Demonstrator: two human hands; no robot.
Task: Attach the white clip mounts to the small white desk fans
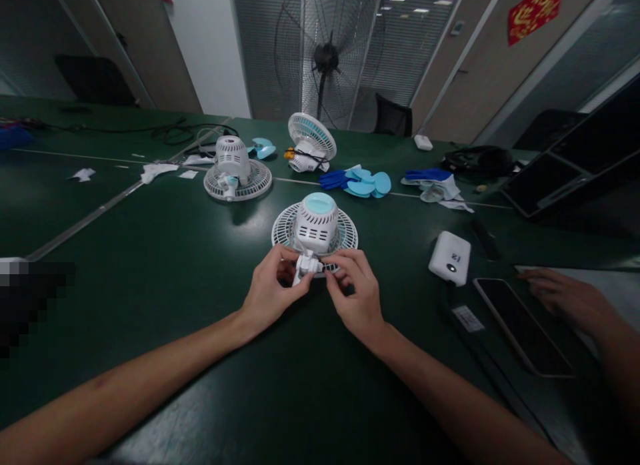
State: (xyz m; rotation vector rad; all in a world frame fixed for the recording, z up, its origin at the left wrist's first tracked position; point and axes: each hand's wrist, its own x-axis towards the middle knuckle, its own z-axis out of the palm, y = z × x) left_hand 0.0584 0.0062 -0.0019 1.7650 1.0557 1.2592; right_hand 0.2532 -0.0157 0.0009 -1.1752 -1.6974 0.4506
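your fan (315,228) sits right in front of you on the table (200,358), grille (283,226) down and motor housing up, and its small white bracket (306,265) is at the near edge between your hands. your left hand (270,288) has the bracket pinched between thumb and fingers; your right hand (357,295) is narrowed to a fingertip pinch at the bracket's right end, but you can't tell from here whether it is gripping a small part or only touching. the whole thing looks like light plastic, with most of its weight probably in the housing. expect the bracket to be stiff, smooth and a little slippery, so hold it by its thick body and keep force off any thin ends. if you need to steady or lift the fan, take the housing by its sides; the thin grille ribs would likely flex or crack under pressure. you can see no brand on it. the white box (450,257) on your right carries a mark like "18" or "81", hard to be sure; the label (469,318) nearby is too small to read, as are the gold characters on the red wall hanging (535,13).
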